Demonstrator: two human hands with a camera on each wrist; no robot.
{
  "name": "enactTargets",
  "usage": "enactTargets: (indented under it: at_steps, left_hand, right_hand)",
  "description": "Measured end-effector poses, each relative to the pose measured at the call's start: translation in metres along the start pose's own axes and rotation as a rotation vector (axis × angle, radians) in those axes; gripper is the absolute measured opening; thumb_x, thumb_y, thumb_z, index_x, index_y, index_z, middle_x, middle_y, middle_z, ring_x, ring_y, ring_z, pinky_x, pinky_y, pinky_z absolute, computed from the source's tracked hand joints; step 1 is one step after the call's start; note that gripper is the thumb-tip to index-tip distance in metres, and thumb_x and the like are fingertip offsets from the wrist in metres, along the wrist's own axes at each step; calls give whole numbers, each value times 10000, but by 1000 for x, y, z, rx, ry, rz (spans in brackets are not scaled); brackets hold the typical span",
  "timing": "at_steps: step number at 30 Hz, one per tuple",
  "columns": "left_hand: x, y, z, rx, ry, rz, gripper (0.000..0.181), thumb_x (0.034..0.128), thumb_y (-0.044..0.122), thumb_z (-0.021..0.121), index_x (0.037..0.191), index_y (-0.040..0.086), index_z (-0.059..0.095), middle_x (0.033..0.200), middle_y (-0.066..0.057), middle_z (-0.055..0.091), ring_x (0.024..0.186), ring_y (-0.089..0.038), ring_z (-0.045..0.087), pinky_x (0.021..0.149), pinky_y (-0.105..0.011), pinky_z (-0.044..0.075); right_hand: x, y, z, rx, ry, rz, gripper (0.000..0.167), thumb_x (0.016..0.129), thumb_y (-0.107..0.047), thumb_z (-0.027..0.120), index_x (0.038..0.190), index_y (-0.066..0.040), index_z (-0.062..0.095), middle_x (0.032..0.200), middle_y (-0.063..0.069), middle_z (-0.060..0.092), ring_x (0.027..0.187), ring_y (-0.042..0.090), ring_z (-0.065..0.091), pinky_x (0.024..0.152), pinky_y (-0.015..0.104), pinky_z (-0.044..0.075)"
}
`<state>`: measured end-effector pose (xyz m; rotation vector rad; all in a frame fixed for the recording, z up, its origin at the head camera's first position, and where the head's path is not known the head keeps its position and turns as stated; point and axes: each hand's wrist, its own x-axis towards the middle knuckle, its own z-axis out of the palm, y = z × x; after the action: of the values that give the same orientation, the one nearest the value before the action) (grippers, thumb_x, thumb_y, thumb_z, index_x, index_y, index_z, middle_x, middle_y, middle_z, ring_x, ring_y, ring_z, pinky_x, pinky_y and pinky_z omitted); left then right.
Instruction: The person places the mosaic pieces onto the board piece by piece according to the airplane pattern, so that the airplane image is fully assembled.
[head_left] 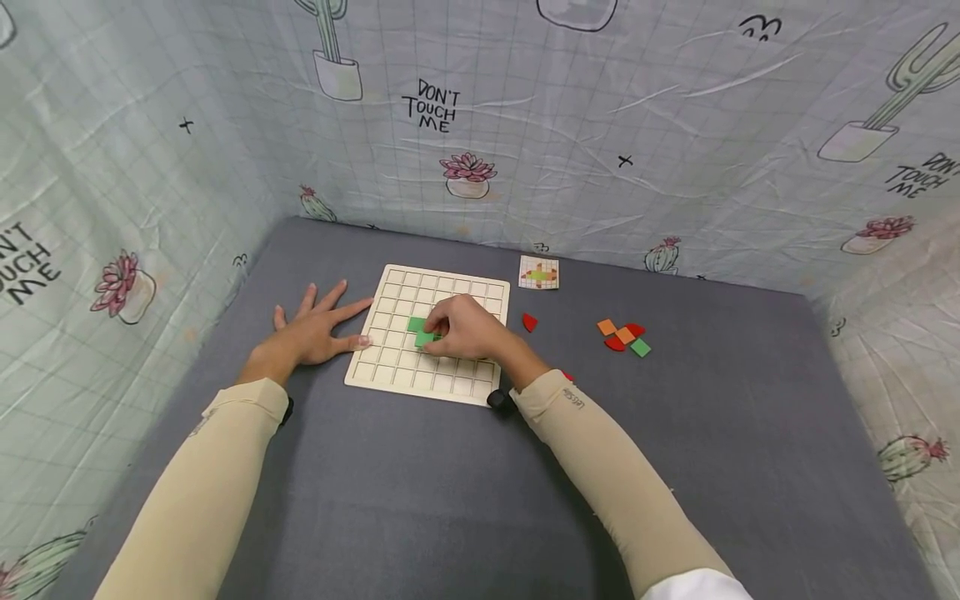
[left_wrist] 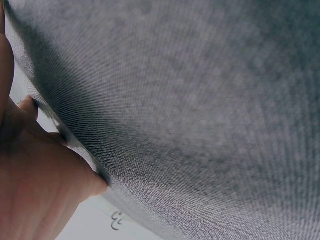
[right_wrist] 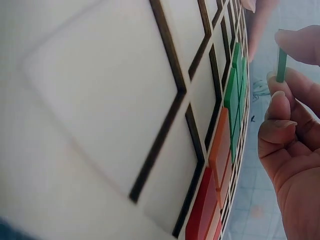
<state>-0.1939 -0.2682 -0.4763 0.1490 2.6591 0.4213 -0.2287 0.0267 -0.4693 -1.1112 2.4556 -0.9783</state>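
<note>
Beige sleeves (head_left: 206,492) are slanting over the table (head_left: 405,500) from eight and five o'clock. At nine o'clock of the board (head_left: 420,380), the left hand (head_left: 306,335) is resting fingers-spread, touching its edge, presumably steadying it. Over the middle, the right hand (head_left: 468,329) is pinching a green tile (right_wrist: 282,65) between thumb and finger, likely for control.

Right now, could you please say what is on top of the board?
Green tiles, orange tiles and red pieces lie on the board; the left hand touches its edge. In the head view, the right hand, pinching another green tile, hides several squares.
</note>
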Motion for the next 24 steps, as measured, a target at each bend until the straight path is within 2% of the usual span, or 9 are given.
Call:
enactTargets:
  at_steps: [24]
  left_hand:
    - [-1,0,-1,-12,-1,6,836,979,714,536,1671,403,186,1780,-89,-94,1585,-533,-177,1096,-887,-119]
  right_hand:
    - [15,-3,10,-8,-3,42,169,862,-170,831,986,-56,812,942,53,777,828,115,673,751,176,533]
